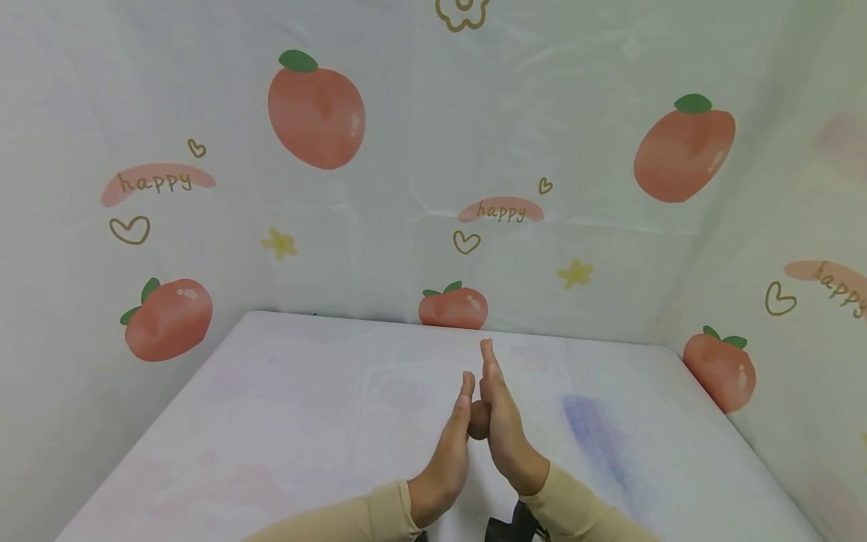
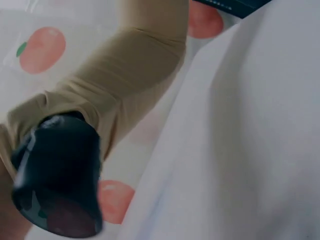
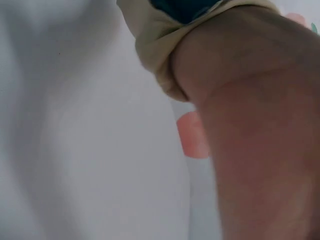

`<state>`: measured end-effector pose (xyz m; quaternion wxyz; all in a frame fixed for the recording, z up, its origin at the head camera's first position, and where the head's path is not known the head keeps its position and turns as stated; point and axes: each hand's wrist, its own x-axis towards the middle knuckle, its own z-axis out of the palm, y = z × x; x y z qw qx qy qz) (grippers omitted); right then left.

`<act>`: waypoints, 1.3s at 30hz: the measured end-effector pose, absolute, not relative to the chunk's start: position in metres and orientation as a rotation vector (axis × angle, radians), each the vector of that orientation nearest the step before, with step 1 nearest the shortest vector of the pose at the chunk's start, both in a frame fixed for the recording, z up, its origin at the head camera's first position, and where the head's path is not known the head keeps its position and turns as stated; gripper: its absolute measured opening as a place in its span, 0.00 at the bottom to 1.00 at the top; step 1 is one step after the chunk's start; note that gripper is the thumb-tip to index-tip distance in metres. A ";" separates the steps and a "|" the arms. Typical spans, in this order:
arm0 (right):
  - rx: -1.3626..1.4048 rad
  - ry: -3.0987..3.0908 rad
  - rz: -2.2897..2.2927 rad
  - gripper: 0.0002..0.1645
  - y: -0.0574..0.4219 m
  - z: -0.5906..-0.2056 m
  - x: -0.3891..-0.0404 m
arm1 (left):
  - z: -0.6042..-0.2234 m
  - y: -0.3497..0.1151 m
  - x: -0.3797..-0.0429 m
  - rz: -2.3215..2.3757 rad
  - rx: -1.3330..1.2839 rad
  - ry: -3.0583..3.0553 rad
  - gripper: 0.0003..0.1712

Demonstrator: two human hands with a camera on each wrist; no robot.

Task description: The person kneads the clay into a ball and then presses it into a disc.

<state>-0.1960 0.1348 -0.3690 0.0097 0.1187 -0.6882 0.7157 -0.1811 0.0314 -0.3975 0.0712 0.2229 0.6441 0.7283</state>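
Note:
A round brown ball sits between my two palms above the white table in the head view. My left hand presses it from the left, its fingers straight and pointing up. From the right, my right hand presses against the ball, its straight fingers reaching higher than the left ones. The left wrist view has a beige sleeve and a dark wrist device, without the ball. In the right wrist view a bare wrist and hand fill the right side; the fingers are out of frame.
The white tabletop spreads around the hands, with a bluish smudge to the right. Behind and beside it hangs a pale curtain printed with peaches, hearts and flowers. A dark object shows at the bottom edge below the hands.

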 end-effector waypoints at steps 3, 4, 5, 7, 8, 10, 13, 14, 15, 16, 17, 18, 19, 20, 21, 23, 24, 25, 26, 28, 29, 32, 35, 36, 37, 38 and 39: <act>0.381 -2.134 2.242 0.35 0.134 -0.371 -0.197 | -0.392 0.031 -0.180 2.220 0.683 1.907 0.36; 0.385 -2.123 2.241 0.35 0.134 -0.372 -0.198 | -0.391 0.030 -0.180 2.225 0.685 1.899 0.36; 0.395 -2.113 2.240 0.35 0.133 -0.373 -0.198 | -0.389 0.030 -0.180 2.230 0.685 1.893 0.37; 0.399 -2.084 2.251 0.35 0.131 -0.376 -0.198 | -0.386 0.029 -0.181 2.237 0.681 1.891 0.37; 0.390 -2.084 2.249 0.35 0.130 -0.377 -0.198 | -0.385 0.029 -0.182 2.240 0.677 1.889 0.37; 0.381 -2.082 2.245 0.35 0.129 -0.380 -0.197 | -0.383 0.028 -0.183 2.245 0.662 1.898 0.37; 0.372 -2.093 2.235 0.35 0.127 -0.383 -0.195 | -0.381 0.027 -0.185 2.267 0.640 1.899 0.37; 0.377 -2.099 2.230 0.35 0.127 -0.384 -0.195 | -0.380 0.027 -0.186 2.276 0.634 1.897 0.37; 0.389 -2.097 2.227 0.35 0.126 -0.384 -0.194 | -0.380 0.026 -0.187 2.287 0.629 1.900 0.37; 0.400 -2.100 2.223 0.35 0.125 -0.385 -0.193 | -0.379 0.026 -0.188 2.296 0.625 1.901 0.37; 0.413 -2.105 2.221 0.35 0.125 -0.386 -0.191 | -0.378 0.025 -0.190 2.307 0.622 1.899 0.37; 0.432 -2.107 2.221 0.35 0.124 -0.387 -0.190 | -0.377 0.025 -0.191 2.317 0.620 1.901 0.37; 0.443 -2.109 2.228 0.35 0.123 -0.388 -0.189 | -0.376 0.024 -0.193 2.324 0.618 1.897 0.37; 0.455 -2.107 2.236 0.35 0.122 -0.388 -0.188 | -0.375 0.024 -0.195 2.333 0.616 1.888 0.37; 0.462 -2.109 2.245 0.35 0.121 -0.388 -0.187 | -0.374 0.023 -0.197 2.342 0.612 1.883 0.38; 0.468 -2.118 2.262 0.36 0.119 -0.389 -0.184 | -0.372 0.022 -0.201 2.356 0.603 1.868 0.38; 0.472 -2.121 2.269 0.36 0.118 -0.389 -0.182 | -0.371 0.021 -0.203 2.360 0.600 1.865 0.38; 0.475 -2.125 2.276 0.36 0.117 -0.389 -0.181 | -0.371 0.021 -0.206 2.366 0.595 1.864 0.38; 0.478 -2.131 2.283 0.36 0.116 -0.389 -0.179 | -0.370 0.020 -0.208 2.372 0.588 1.863 0.38; 0.499 -2.135 2.285 0.35 0.114 -0.388 -0.175 | -0.371 0.019 -0.213 2.378 0.577 1.872 0.38; 0.516 -2.134 2.287 0.35 0.113 -0.387 -0.173 | -0.372 0.019 -0.215 2.379 0.572 1.882 0.38; 0.585 -2.118 2.282 0.35 0.110 -0.383 -0.167 | -0.375 0.017 -0.221 2.374 0.554 1.913 0.38; 0.612 -2.115 2.262 0.34 0.109 -0.378 -0.163 | -0.381 0.017 -0.224 2.353 0.536 1.940 0.37; 0.606 -2.120 2.249 0.34 0.109 -0.376 -0.162 | -0.383 0.017 -0.224 2.342 0.533 1.942 0.37; 0.600 -2.122 2.231 0.34 0.109 -0.374 -0.163 | -0.385 0.017 -0.224 2.327 0.533 1.948 0.36; 0.586 -2.121 2.220 0.33 0.109 -0.373 -0.163 | -0.386 0.018 -0.223 2.315 0.535 1.951 0.36; 0.576 -2.119 2.205 0.33 0.110 -0.371 -0.164 | -0.387 0.019 -0.222 2.304 0.543 1.952 0.36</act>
